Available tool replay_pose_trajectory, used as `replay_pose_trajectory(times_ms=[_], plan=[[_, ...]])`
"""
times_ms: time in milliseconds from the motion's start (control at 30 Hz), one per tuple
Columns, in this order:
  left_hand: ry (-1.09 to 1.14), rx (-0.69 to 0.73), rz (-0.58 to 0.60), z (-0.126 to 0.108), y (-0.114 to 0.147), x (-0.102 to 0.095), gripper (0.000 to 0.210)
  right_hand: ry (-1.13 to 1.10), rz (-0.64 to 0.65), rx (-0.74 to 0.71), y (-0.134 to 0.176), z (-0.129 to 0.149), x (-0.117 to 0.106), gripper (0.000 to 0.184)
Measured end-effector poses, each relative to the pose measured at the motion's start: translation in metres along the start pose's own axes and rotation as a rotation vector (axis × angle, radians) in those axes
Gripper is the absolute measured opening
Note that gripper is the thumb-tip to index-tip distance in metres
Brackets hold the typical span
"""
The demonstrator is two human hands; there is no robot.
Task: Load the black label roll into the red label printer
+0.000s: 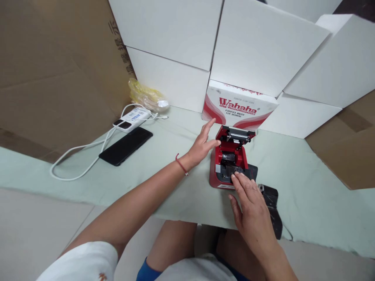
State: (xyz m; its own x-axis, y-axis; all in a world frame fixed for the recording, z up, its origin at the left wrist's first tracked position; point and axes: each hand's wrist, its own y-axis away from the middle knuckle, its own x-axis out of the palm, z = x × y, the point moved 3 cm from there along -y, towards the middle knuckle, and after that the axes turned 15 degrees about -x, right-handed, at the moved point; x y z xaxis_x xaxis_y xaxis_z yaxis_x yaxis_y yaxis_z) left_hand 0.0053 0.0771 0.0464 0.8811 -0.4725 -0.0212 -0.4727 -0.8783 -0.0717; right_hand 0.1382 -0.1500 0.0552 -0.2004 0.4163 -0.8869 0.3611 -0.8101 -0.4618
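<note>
A small red and black machine (213, 168) stands on the table with its lid (238, 134) raised. Inside it sits a shiny black roll (228, 157), and a dark glossy strip (230, 170) lies across its front part. My left hand (202, 145) is at the machine's upper left, fingers spread, the thumb tip at the lid's edge; it holds nothing. With fingers stretched out, my right hand (250, 203) rests its fingertips on the dark strip at the front. Beside my right hand lies a black folded object (271, 197), partly hidden, whose kind I cannot make out.
Behind the machine stands a Wahaha water carton (237, 107), against stacked white boxes (249, 43). At left lie a black phone (126, 146), a white power strip (136, 118) with a looping cable and a yellowish plastic bag (146, 95). Brown cardboard boxes (58, 74) flank the table (175, 132).
</note>
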Motion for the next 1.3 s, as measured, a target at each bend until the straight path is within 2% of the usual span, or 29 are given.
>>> replay_pose_trajectory(times_ms=[100, 233, 400, 600, 767, 967, 1033, 1133, 1167, 1300], plan=[[-0.068, 0.006, 0.07, -0.022, -0.001, 0.005, 0.069, -0.009, -0.001, 0.009, 0.002, 0.0, 0.001, 0.069], [-0.19, 0.105, 0.1, -0.032, 0.023, 0.004, 0.056, -0.012, -0.015, 0.002, 0.004, -0.001, 0.001, 0.071], [-0.379, 0.278, 0.163, -0.026, 0.059, -0.001, 0.04, -0.018, -0.021, -0.014, 0.006, -0.002, 0.002, 0.074], [-0.508, 0.296, 0.06, -0.002, 0.07, 0.006, 0.036, -0.026, -0.025, -0.007, 0.007, -0.002, 0.003, 0.076], [-0.438, 0.386, 0.037, 0.016, 0.073, 0.011, 0.03, -0.026, 0.005, -0.003, 0.007, -0.002, 0.003, 0.075], [-0.168, 0.282, 0.167, 0.015, 0.052, 0.003, 0.021, -0.006, 0.017, -0.012, 0.006, -0.003, 0.001, 0.071], [-0.102, 0.22, 0.186, 0.017, 0.042, 0.004, 0.039, -0.006, 0.02, -0.013, 0.005, -0.003, -0.001, 0.069], [0.118, 0.079, 0.202, 0.032, 0.031, 0.011, 0.094, -0.011, 0.038, -0.016, 0.004, -0.001, -0.004, 0.067], [0.21, 0.02, 0.231, 0.039, 0.029, 0.015, 0.106, -0.012, 0.041, -0.02, 0.004, -0.001, -0.005, 0.067], [0.434, -0.138, 0.349, 0.06, 0.032, 0.029, 0.122, -0.009, 0.053, -0.039, 0.005, 0.001, -0.009, 0.07]])
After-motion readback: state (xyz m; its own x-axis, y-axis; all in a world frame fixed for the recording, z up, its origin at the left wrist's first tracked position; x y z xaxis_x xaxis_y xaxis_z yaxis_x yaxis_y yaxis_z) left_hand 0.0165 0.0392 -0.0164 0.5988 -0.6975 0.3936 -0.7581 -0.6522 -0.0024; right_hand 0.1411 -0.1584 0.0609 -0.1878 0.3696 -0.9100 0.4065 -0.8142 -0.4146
